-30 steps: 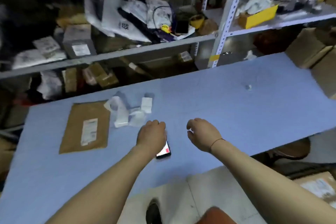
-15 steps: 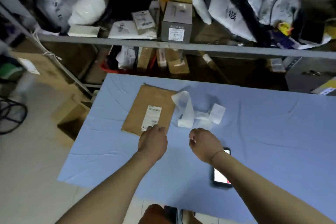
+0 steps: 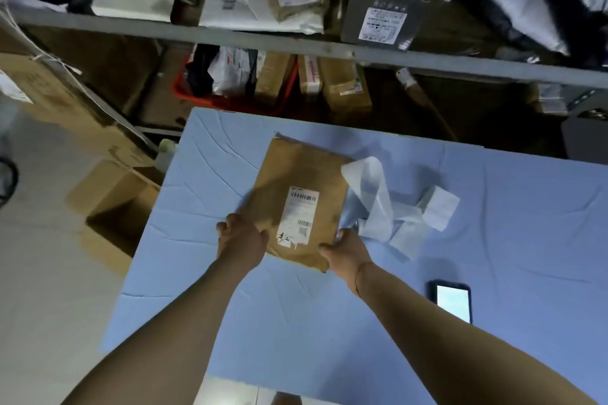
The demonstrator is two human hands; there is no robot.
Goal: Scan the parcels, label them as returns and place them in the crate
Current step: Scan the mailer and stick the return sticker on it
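A flat brown paper parcel (image 3: 296, 174) with a white barcode label (image 3: 298, 215) lies on the blue table (image 3: 493, 240). My left hand (image 3: 241, 237) grips its near left corner. My right hand (image 3: 345, 253) grips its near right corner, thumb on top. A curled strip of white label backing (image 3: 385, 207) lies just right of the parcel. A phone (image 3: 453, 301) with a lit screen rests face up on the table to my right. A red crate (image 3: 230, 99) holding several parcels stands under the shelf beyond the table's far edge.
A grey metal shelf (image 3: 296, 43) packed with boxes and bags runs across the back. An open cardboard box (image 3: 112, 207) sits on the floor left of the table. More brown boxes stand beside the red crate.
My view has swung left and closer. Both hands moved from near the phone to the brown parcel and took hold of its near corners. The phone now lies to the right of my right arm.
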